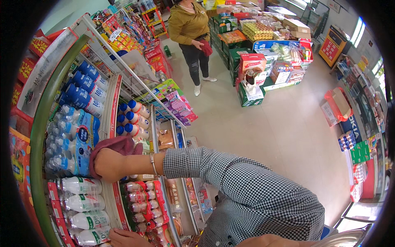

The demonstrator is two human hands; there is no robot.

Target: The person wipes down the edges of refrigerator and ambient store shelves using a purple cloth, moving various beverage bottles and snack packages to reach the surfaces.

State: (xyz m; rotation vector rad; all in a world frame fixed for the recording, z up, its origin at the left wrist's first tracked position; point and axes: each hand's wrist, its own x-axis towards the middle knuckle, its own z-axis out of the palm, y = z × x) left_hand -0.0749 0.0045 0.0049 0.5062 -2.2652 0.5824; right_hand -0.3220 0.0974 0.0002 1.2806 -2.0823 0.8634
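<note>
My right hand (pixel 108 165), at the end of a checked sleeve, holds a maroon cloth (pixel 118 145) against the shelf edge (pixel 108 132) of a display cooler. Blue-wrapped packs of small bottles (pixel 77 139) sit just left of the cloth. White bottles with green labels (pixel 88 203) stand in a row below it. My left hand (pixel 128 238) is at the bottom border, its fingers at the shelf edge beside the lowest white bottle; it is partly cut off. Blue-capped bottles (pixel 135 119) and red-wrapped packs (pixel 148 203) fill the tier to the right.
A green rail (pixel 46 123) borders the cooler. A white wire rack (pixel 132 71) stands at its far end. Across the tiled floor (pixel 277 139), another person (pixel 191 27) holds a dark red cloth (pixel 206 48) beside stacked boxes (pixel 240 55). A glass counter (pixel 364 102) lines the right.
</note>
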